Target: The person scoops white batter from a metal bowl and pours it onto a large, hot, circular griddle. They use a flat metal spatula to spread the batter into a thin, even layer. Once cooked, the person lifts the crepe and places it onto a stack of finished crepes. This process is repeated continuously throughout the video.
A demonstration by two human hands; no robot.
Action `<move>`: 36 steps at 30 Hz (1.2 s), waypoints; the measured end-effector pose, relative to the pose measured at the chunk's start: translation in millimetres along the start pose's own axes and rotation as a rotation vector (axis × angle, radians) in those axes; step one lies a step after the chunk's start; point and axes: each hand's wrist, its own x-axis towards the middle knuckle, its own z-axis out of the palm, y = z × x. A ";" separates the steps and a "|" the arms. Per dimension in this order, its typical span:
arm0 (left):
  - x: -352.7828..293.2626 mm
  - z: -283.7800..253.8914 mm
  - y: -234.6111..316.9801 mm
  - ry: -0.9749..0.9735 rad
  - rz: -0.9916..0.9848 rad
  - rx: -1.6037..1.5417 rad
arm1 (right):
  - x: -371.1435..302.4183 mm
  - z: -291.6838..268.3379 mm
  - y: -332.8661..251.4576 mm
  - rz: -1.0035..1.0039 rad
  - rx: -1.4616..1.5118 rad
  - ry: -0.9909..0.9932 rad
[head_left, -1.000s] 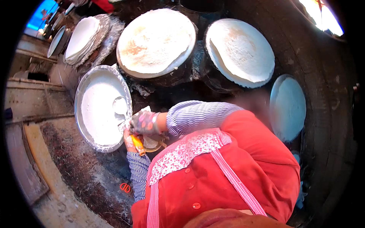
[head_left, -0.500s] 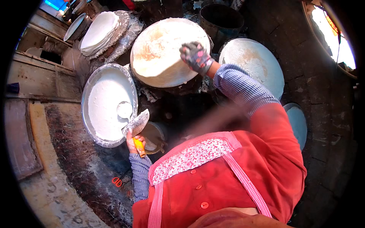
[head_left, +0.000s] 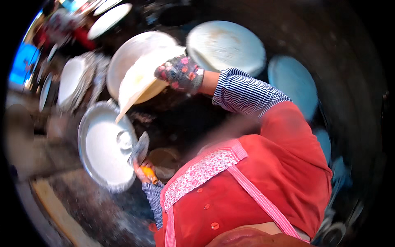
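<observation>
My right hand, in a dark floral glove, is closed on the edge of a thin, pale round pancake. The sheet is lifted off a round griddle and hangs folded and slanting, its lower tip near the rim of a basin of white batter. Down at my left, my bare left hand grips a scraper by its orange-yellow handle, blade pointing up. A ladle rests in the batter beside the blade; where its handle ends is hidden.
A stack of pale round pancakes stands at far left. More round griddles stand right of my right hand: one ahead and one farther right. A bucket-like container sits next to my left hand. A person in red is blurred at upper left.
My right hand has gone from lying on the pancake to holding it up, moving left with it. The view has turned, so the griddles appear shifted. My left hand still holds the scraper.
</observation>
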 end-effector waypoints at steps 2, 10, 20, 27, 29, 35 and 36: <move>4.9 -14.2 10.9 -0.018 -0.083 0.251 | -55.5 -30.9 -21.8 0.126 0.068 0.247; 50.9 -42.1 0.9 -0.133 -0.400 0.543 | -278.5 -155.9 -142.7 1.158 0.384 0.575; 85.7 5.8 -122.7 -0.099 -0.500 0.969 | -628.2 -188.4 -347.9 1.517 -0.335 2.063; 79.8 5.6 -148.9 -0.094 -0.429 1.065 | -728.3 -149.7 -503.8 3.090 -0.718 0.334; 79.3 2.6 -153.4 -0.092 -0.405 1.084 | -746.2 -141.8 -527.7 3.113 -0.693 0.422; 75.5 -4.5 -139.0 -0.071 -0.318 1.088 | -784.8 -133.9 -576.0 3.106 -0.673 0.431; 76.8 -6.7 -131.4 -0.062 -0.298 1.075 | -789.0 -135.1 -579.3 3.093 -0.676 0.406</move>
